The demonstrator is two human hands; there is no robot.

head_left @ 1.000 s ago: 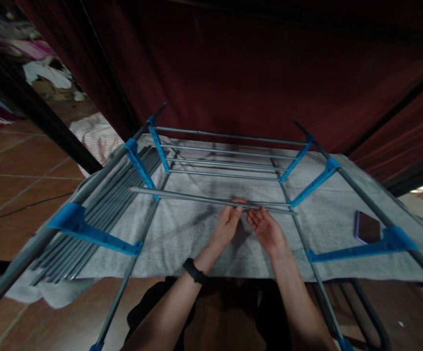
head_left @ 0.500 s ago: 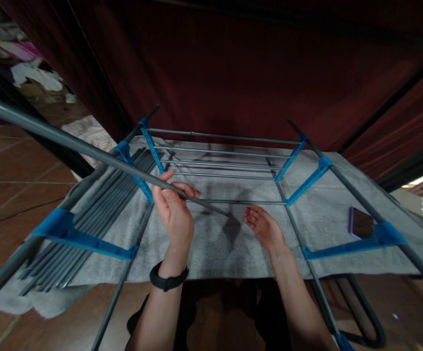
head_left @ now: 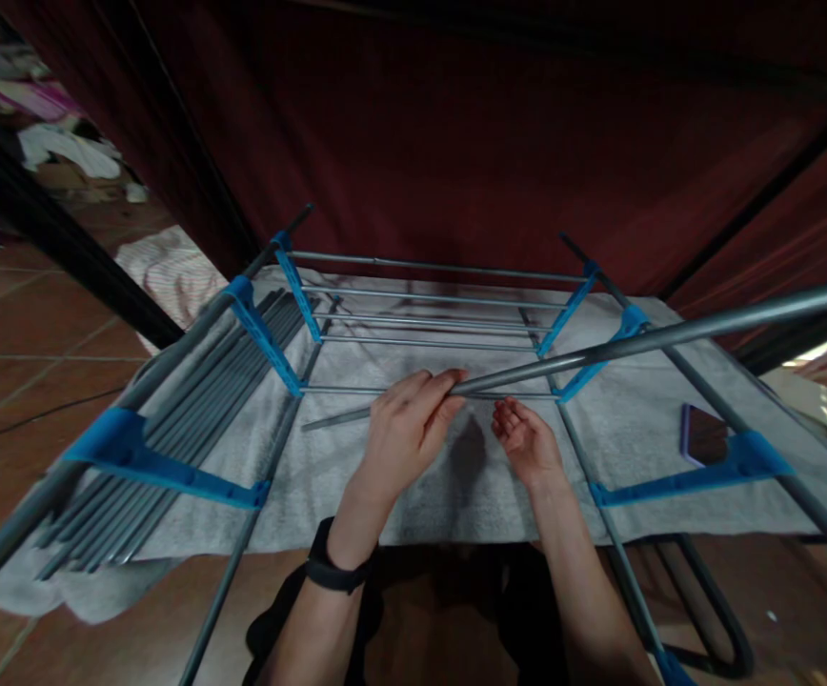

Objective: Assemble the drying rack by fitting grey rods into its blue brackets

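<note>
**Loose tube gripped on the left only; its long end runs out of view**

Step in hand, in my judgement: I am turning a loose tube (head_left: 599, 352) about within the frame of tubes and blue brackets (head_left: 177, 454). My left hand (head_left: 412, 424) has its fingers closed around the tube, palm down. The short end points left and ends over the grey cloth (head_left: 399, 514); the long end slants up to the right, passes in front of the right side rail (head_left: 703, 391) and leaves the picture. My right hand (head_left: 528, 443) is palm up beneath the tube, fingers half curled with nothing between them. I cannot tell whether its fingertips touch the crossbar behind them.

The next move, I judge, calls for a firm left grip, the long end kept off the side rail, and my right fingers brought up to steady the tube.

Against half a second ago: the long end then rose to the upper left, and now lies to the upper right. My left hand has moved inward and rolled over. My right hand has shifted slightly rightward, still unladen. The tube bundle (head_left: 224, 381) on the left and the phone (head_left: 705, 436) on the right appear undisturbed.
</note>
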